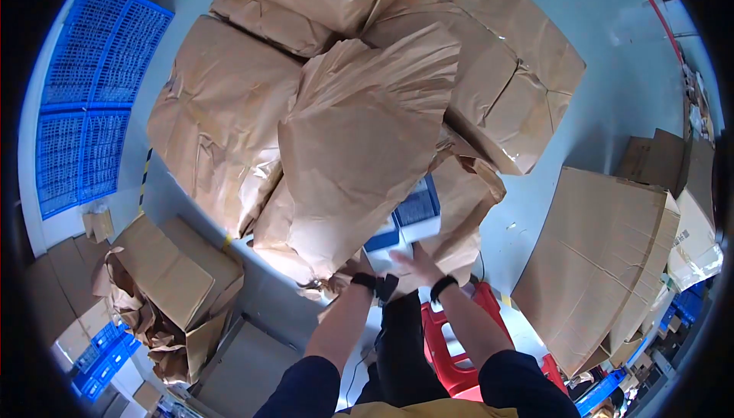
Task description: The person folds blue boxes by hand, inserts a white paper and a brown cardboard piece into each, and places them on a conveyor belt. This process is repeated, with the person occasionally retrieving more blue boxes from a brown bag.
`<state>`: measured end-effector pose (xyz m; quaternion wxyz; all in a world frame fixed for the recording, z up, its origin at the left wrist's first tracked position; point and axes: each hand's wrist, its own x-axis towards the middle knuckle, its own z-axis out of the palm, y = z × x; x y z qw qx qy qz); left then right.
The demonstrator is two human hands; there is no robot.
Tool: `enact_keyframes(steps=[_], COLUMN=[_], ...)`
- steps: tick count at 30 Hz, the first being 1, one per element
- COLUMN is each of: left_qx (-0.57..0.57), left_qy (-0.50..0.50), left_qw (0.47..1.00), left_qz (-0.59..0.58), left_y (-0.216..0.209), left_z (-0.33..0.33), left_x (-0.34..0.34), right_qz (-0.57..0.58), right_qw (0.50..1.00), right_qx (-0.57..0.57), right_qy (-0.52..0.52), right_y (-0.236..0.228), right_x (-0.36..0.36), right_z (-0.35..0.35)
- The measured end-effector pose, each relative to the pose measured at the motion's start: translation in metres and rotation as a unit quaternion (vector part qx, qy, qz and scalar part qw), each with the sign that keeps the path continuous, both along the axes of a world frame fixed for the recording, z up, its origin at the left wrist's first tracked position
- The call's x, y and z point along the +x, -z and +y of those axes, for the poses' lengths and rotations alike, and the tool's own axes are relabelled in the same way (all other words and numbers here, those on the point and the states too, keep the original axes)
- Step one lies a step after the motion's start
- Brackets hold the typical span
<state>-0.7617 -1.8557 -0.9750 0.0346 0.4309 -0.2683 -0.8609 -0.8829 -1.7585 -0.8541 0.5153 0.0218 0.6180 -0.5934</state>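
Note:
A large creased sheet of brown kraft paper point(359, 158) stands up in front of me, partly covering blue-and-white boxes point(417, 205). My right hand point(418, 265) is at the near side of these boxes, fingers stretched and apart, holding nothing that I can see. Beside the lower edge of the paper is my left hand point(358, 266); its fingers are too hidden and blurred to read. More brown paper point(462, 227) wraps around the right side of the boxes. Both wrists wear black bands.
Big paper-wrapped bundles point(222, 112) are stacked beyond and to the left. Blue plastic crates point(84, 150) stand far left. An open carton with crumpled paper point(172, 288) is near left, a large carton point(592, 257) at right. A red plastic stool point(451, 349) is close to my legs.

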Motion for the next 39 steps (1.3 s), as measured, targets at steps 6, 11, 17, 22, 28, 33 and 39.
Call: enact_keyframes(steps=[6, 11, 17, 22, 28, 33, 39], left_qx=[0.057, 0.104, 0.127, 0.024, -0.036, -0.044, -0.121], left_qy=[0.012, 0.013, 0.04, 0.084, 0.184, 0.108, -0.141], left_qw=[0.998, 0.994, 0.991, 0.996, 0.981, 0.99, 0.981], left_qz=[-0.022, -0.04, -0.034, 0.013, 0.048, 0.074, 0.063], left_y=[-0.027, -0.035, -0.057, -0.059, -0.163, -0.281, -0.407], left_z=[0.004, -0.037, -0.055, -0.036, -0.011, 0.021, 0.063], left_x=[0.071, 0.057, 0.026, 0.018, 0.036, 0.121, 0.263], right_qz=[-0.172, 0.132, 0.006, -0.164, -0.183, -0.186, -0.216], right_qw=[0.979, 0.976, 0.999, 0.98, 0.971, 0.978, 0.948], right_qx=[0.026, 0.151, 0.023, 0.025, 0.006, -0.089, -0.131], right_qy=[-0.107, 0.089, 0.045, 0.112, 0.153, 0.035, -0.196], right_y=[-0.004, -0.041, 0.017, 0.009, -0.073, -0.139, -0.238], right_x=[0.036, -0.012, -0.052, -0.061, -0.025, 0.013, 0.111], right_z=[0.048, 0.055, 0.025, 0.056, 0.134, 0.183, 0.074])
